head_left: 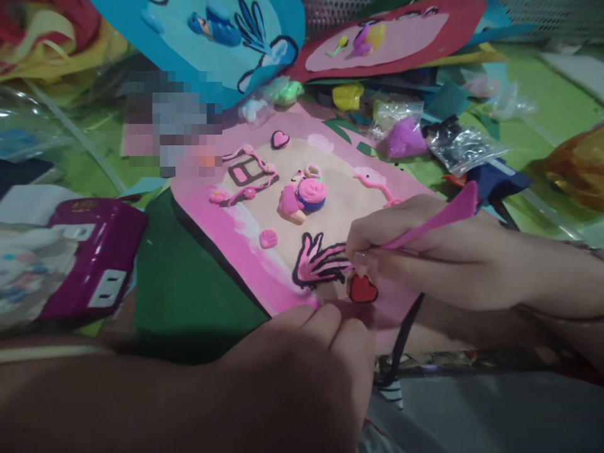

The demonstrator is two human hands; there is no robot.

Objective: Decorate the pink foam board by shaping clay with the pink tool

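Observation:
My right hand is closed around a pink modelling tool, its tip at a pink clay frond outlined in black on a pink and beige craft board. A red clay heart lies just below my fingers. My left hand is curled, its fingertips pinching the board's near edge. More clay pieces sit on the board: a pink rose on a cone, a small heart, a flamingo shape.
A purple power strip lies at left beside green paper. Bags of coloured clay and a blue glue gun sit beyond the board. Blue and red finished boards lean at the back. A black cord runs under my right hand.

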